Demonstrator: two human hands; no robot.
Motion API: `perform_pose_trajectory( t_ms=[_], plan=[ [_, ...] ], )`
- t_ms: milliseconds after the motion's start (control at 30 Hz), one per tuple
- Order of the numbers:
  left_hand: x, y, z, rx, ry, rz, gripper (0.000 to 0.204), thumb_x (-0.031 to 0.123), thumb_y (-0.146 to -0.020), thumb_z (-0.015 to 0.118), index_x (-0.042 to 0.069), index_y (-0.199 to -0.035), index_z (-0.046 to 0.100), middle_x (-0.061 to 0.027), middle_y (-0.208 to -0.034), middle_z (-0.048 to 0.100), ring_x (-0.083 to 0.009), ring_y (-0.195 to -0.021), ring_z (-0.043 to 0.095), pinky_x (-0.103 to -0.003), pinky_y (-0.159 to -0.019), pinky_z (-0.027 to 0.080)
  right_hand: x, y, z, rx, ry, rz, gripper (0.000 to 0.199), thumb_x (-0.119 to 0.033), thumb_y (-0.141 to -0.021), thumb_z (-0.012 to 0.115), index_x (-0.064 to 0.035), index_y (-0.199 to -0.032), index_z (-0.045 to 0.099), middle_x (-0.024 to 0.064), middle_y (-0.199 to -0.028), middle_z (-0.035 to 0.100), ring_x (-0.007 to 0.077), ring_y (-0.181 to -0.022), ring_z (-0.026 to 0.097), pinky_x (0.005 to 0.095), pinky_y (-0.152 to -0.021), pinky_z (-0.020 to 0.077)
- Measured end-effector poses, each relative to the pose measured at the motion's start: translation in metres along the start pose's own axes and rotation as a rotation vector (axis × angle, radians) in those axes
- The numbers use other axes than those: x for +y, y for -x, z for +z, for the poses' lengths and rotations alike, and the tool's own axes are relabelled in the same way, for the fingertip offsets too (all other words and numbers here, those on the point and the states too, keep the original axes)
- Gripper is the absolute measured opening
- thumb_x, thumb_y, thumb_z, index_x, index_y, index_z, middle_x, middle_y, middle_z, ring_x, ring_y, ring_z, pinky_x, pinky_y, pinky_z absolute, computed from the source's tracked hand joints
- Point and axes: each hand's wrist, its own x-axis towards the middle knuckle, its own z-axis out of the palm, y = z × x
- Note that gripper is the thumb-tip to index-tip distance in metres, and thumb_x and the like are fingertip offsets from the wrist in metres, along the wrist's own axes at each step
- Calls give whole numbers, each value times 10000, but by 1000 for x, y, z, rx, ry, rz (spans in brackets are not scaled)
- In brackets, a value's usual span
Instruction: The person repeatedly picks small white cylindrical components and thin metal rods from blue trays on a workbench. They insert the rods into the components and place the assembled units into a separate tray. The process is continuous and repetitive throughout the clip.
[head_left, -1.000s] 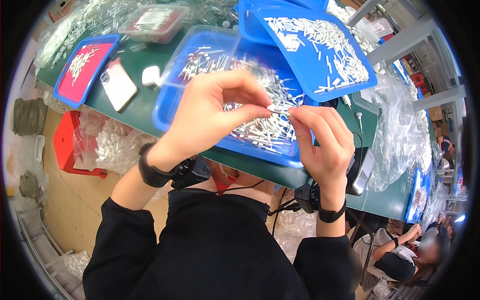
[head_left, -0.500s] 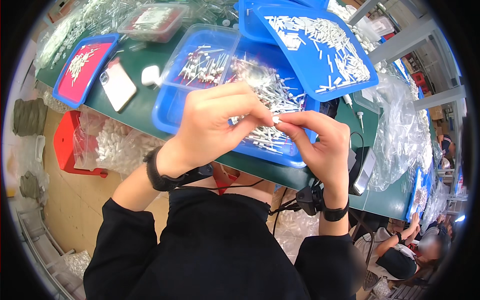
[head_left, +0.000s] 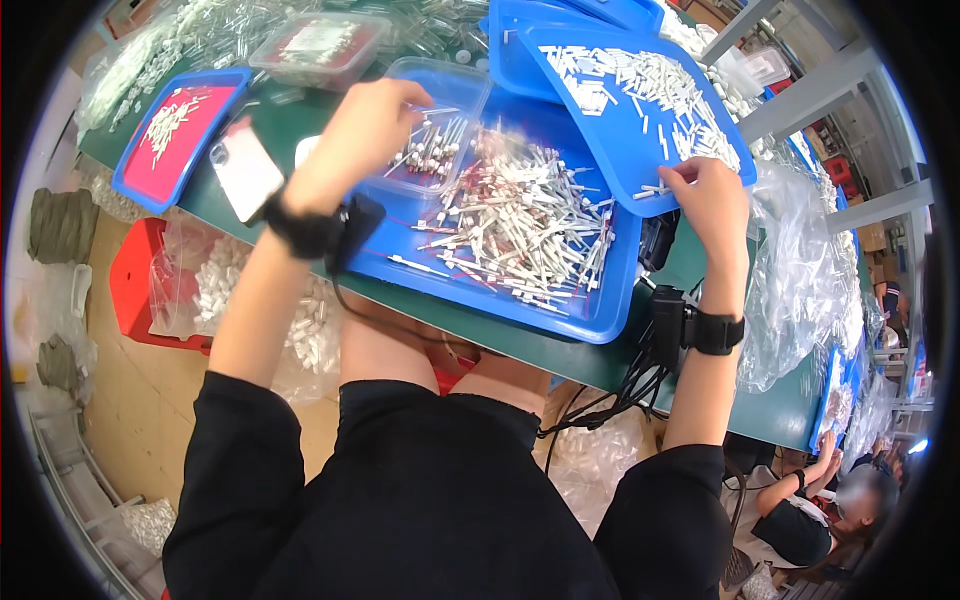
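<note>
My left hand [head_left: 365, 135], slightly blurred, is over the clear plastic box [head_left: 478, 85] of thin sticks with white ends [head_left: 430, 150]. Its fingers curl closed, and what they hold, if anything, is hidden. At the lower edge of the tilted blue tray [head_left: 610, 135], my right hand [head_left: 712, 200] pinches thumb and forefinger by a small white tube [head_left: 652, 190]. More white tubes [head_left: 650, 75] lie loose across that tray. Between my hands, a larger blue tray [head_left: 610, 320] holds a heap of thin white pieces with reddish parts [head_left: 530, 215]; the clear box rests in its left side.
Leftward on the green table are a phone [head_left: 246, 172], a blue-rimmed red tray [head_left: 185, 135] and a lidded clear box [head_left: 320, 50]. Plastic bags [head_left: 800, 270] lie at the right. Cables [head_left: 630, 385] hang from my right wrist. Another person [head_left: 800, 510] works at lower right.
My hands were together over the heap, fingertips meeting on a small white piece. They have parted: the left moved up-left to the clear box, the right up-right to the tilted tray.
</note>
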Motion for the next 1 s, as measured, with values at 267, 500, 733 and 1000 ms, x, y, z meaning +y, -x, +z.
perform_pose_trajectory(
  t_ms=[267, 500, 733, 1000],
  plan=[
    [-16, -27, 36, -258, -487, -151, 257, 110, -838, 587, 63, -1077, 669, -141, -1054, 661, -306, -996, 610, -416, -872, 482, -14, -7, 13, -12, 38, 45, 175, -252, -763, 673, -85, -796, 714, 135, -789, 686, 318, -786, 661, 406, -731, 512],
    [-5, -26, 33, -69, -319, -167, 156, 82, -786, 630, 87, -923, 706, -121, -973, 672, -316, -912, 626, -405, -796, 497, -24, 9, -1, 262, -314, -80, 180, -226, -842, 639, -53, -892, 648, 98, -882, 692, 255, -804, 652, 351, -702, 492],
    [-5, -24, 19, 231, -52, -44, 143, 94, -778, 666, 62, -906, 722, -129, -879, 677, -293, -811, 641, -369, -746, 499, -42, 37, -23, 270, -621, -154, 162, -140, -877, 619, -40, -998, 658, 80, -829, 709, 118, -730, 647, 258, -647, 466],
    [90, 28, -20, 256, 370, 201, 137, -17, -797, 658, 12, -922, 709, -88, -860, 677, -175, -775, 658, -272, -696, 518, -75, 78, -35, 39, -1105, -256, 158, -29, -872, 628, -1, -1017, 686, 67, -869, 699, 116, -763, 656, 224, -679, 492]
  ],
)
